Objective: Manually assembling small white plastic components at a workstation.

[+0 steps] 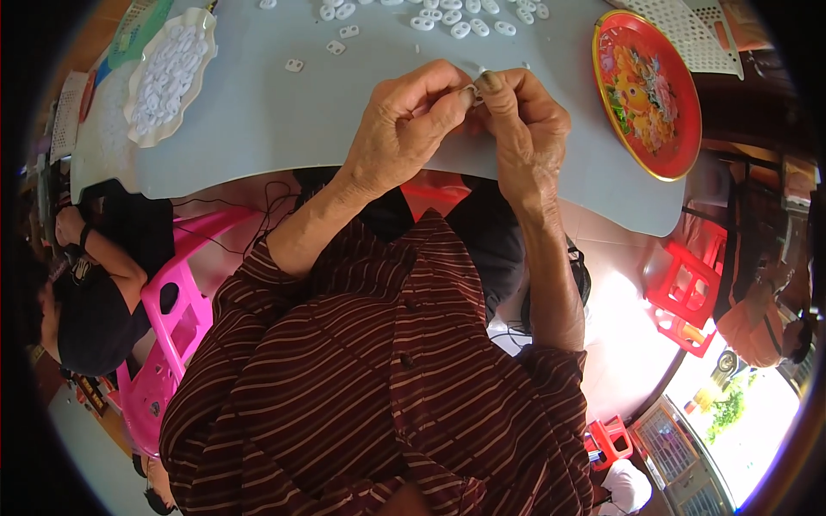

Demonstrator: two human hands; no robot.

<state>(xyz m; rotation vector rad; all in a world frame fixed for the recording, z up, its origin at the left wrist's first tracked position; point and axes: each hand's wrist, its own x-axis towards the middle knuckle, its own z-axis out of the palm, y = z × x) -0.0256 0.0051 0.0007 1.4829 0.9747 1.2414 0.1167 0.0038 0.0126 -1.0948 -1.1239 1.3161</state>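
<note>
My left hand (404, 129) and my right hand (525, 129) meet above the near edge of a pale blue table (275, 129). Together their fingertips pinch a small white plastic piece (476, 91), mostly hidden by the fingers. Several more small white ring-shaped pieces (447, 17) lie scattered on the table beyond my hands, and two lie apart at the left (295, 64).
A white scalloped plate (142, 116) heaped with white pieces sits at the table's left. A red round tray with a yellow rim (680, 146) lies at the right. A person in black sits at the left by a pink plastic chair (176, 318). Red stools (688, 292) stand at the right.
</note>
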